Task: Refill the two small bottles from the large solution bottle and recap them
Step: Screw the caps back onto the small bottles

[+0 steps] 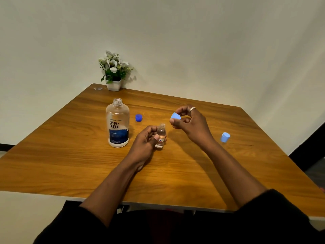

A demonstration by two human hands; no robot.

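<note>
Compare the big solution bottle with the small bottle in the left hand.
Size: the large solution bottle is far taller and wider than the small bottle.
Hold: the large solution bottle stands free on the table; the left hand grips the small bottle.
Label: the large solution bottle wears a broad blue-and-white label; the small bottle shows only a tiny one, partly behind the thumb.
Both are clear, upright and uncapped.
</note>
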